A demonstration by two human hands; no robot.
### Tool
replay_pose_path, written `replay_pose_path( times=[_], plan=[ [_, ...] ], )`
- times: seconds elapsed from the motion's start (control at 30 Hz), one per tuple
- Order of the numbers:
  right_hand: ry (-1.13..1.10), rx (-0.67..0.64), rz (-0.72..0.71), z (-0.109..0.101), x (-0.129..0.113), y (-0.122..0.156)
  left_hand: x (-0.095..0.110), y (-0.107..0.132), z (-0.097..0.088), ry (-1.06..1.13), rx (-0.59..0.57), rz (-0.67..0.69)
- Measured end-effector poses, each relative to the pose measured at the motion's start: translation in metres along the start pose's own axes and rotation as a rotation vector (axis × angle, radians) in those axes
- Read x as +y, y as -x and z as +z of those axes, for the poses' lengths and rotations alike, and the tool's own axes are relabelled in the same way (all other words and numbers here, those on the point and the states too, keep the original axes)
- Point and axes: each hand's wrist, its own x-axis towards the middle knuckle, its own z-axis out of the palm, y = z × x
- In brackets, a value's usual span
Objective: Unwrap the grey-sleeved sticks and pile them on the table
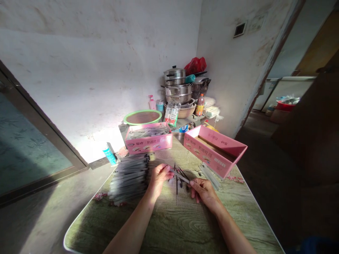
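Observation:
Both my hands are over the middle of the table. Between them stretches a narrow grey strip [180,175], like a thin plastic sleeve. My left hand [159,178] pinches its upper left end, and my right hand [205,192] pinches the lower right end. Several thin black sticks [176,185] lie scattered on the tabletop just beneath and behind the strip. Left of my left hand is a thick stack of similar grey strips with dark ends [129,180]. A smaller bunch of pale grey strips [210,176] lies beyond my right hand.
On the wood-patterned table [185,225], a pink box [149,144] full of grey strips stands at the back left. Another pink box [212,150], its brown bottom partly visible, stands at the right. Behind are a green-rimmed sieve [143,117], stacked steel pots [178,88] and an orange-labelled bottle [200,106].

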Motion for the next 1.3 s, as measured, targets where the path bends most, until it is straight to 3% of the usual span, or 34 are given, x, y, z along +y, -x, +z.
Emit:
replay_pose_path(
  times=[0.2,0.4,0.77,1.1,1.3],
  plan=[
    [-0.029,0.06,0.011,0.0,0.0,-0.001,-0.001,0.0,-0.001,0.002,0.01,-0.006],
    [-0.011,-0.009,-0.005,-0.002,0.008,-0.002,0.0,0.0,-0.001,0.003,0.014,0.001],
    [-0.032,0.163,-0.066,0.004,-0.003,-0.001,-0.002,0.0,-0.001,0.001,0.037,-0.018],
    [0.079,0.055,-0.065,0.002,-0.001,0.001,-0.004,-0.001,-0.007,0.013,0.015,0.001],
    [0.082,0.162,-0.06,-0.004,0.003,-0.003,-0.002,-0.006,-0.013,-0.004,0.081,0.029]
  ],
)
